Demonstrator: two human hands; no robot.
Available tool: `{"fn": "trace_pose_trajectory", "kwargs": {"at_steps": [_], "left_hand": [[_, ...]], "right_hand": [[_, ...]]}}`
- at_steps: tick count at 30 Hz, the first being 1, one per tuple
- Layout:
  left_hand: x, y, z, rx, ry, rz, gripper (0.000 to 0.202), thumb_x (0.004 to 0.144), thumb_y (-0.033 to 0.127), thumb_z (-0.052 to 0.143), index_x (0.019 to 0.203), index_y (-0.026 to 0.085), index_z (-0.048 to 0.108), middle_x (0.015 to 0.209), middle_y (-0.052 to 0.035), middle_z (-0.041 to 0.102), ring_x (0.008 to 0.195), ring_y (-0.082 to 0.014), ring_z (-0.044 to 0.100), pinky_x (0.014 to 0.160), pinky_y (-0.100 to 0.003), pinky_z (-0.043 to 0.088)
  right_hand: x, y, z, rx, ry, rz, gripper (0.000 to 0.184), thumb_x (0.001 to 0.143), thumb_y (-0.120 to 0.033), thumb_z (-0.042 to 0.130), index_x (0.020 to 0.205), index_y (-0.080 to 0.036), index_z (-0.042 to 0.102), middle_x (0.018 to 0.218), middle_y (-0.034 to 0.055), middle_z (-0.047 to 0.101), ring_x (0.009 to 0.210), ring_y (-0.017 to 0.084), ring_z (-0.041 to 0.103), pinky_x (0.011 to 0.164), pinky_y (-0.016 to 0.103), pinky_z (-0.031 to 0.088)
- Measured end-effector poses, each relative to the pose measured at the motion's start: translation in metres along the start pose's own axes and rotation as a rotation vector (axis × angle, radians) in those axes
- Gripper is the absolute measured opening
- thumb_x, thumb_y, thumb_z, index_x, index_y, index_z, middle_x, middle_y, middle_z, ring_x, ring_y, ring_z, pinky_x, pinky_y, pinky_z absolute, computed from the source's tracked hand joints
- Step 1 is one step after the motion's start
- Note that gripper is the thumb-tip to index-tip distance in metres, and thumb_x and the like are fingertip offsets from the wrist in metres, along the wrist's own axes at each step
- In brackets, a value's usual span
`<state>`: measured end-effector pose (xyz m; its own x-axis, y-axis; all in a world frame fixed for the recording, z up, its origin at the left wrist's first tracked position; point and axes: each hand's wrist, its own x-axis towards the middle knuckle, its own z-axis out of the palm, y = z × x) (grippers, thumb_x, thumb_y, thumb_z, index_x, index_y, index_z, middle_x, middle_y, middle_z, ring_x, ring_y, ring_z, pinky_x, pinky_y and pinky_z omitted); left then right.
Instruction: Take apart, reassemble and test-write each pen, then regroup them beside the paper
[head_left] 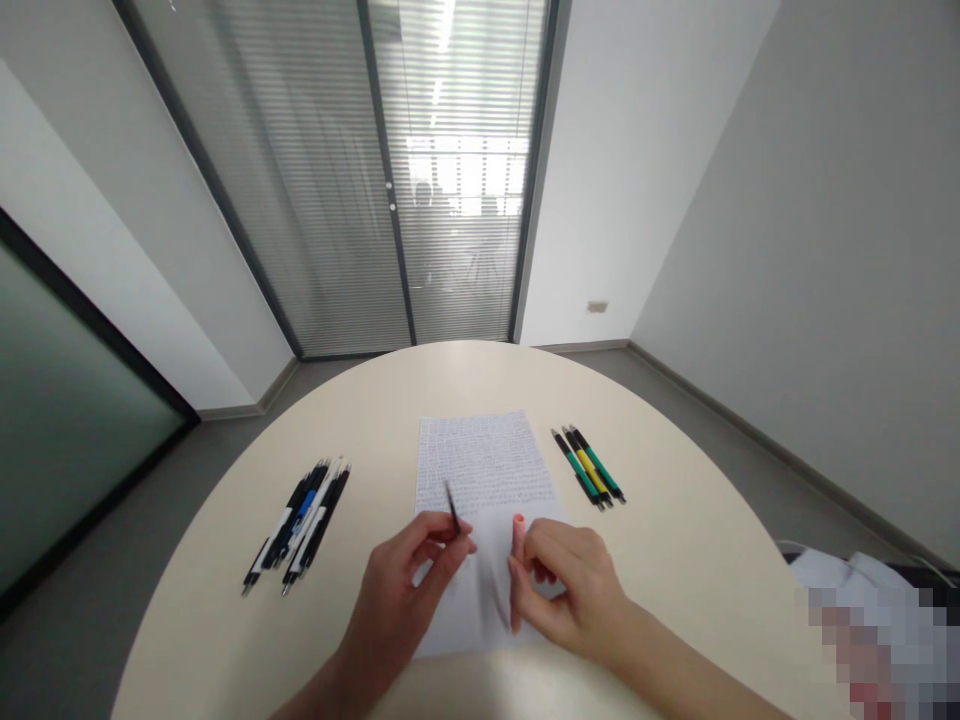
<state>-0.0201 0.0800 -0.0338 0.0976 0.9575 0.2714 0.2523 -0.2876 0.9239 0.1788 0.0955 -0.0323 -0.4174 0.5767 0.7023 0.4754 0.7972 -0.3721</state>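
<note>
Tube, coral-pink [518,542], slim, pen-like: stands roughly upright above the plain lower part of the paper [480,450], pinched between thumb and fingers of the right hand [574,585]. Thin dark rod [453,510], possibly a pen refill: pinched near its lower end by the left hand [401,580], blurred tip pointing up and away. The two items are apart.

Handling, by judgement: both light; tube likely stiff, smooth plastic, prone to roll or slip, best taken at mid-length between thumb and forefinger. Rod appears flexible and more easily bent; take it close to one end, with light pressure.

Surroundings: round table [465,380]; black, white and blue pens [306,504] at left; green and yellow pens [589,468] at right.
</note>
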Motion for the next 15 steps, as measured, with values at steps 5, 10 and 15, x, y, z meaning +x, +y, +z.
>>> {"fn": "trace_pose_trajectory", "kwargs": {"at_steps": [5, 10, 15], "left_hand": [[0.001, 0.009, -0.004, -0.387, 0.180, -0.107, 0.022, 0.084, 0.038, 0.068, 0.084, 0.017, 0.064, 0.077, -0.0024, 0.066, 0.064, -0.0127, 0.064, 0.058, -0.020, 0.051], [-0.001, 0.014, -0.002, -0.428, 0.223, -0.096, 0.026, 0.080, 0.041, 0.072, 0.083, 0.016, 0.064, 0.074, -0.0024, 0.065, 0.061, -0.0121, 0.062, 0.058, -0.020, 0.051], [-0.005, 0.017, 0.000, -0.402, 0.135, -0.064, 0.023, 0.083, 0.040, 0.069, 0.082, 0.017, 0.064, 0.071, -0.0018, 0.065, 0.062, -0.0119, 0.060, 0.058, -0.020, 0.052]], "right_hand": [[0.003, -0.009, 0.002, -0.067, -0.107, -0.060, 0.020, 0.082, -0.011, 0.048, 0.065, -0.021, 0.044, 0.054, -0.0029, 0.047, 0.048, 0.011, 0.042, 0.046, 0.026, 0.028], [0.003, -0.015, 0.002, -0.158, -0.196, -0.135, 0.020, 0.081, -0.013, 0.047, 0.063, -0.021, 0.048, 0.055, -0.0017, 0.047, 0.047, 0.012, 0.039, 0.045, 0.030, 0.024], [0.004, -0.020, 0.003, -0.179, -0.245, -0.180, 0.022, 0.083, -0.015, 0.048, 0.062, -0.020, 0.051, 0.053, -0.0012, 0.049, 0.046, 0.012, 0.041, 0.045, 0.031, 0.024]]}}
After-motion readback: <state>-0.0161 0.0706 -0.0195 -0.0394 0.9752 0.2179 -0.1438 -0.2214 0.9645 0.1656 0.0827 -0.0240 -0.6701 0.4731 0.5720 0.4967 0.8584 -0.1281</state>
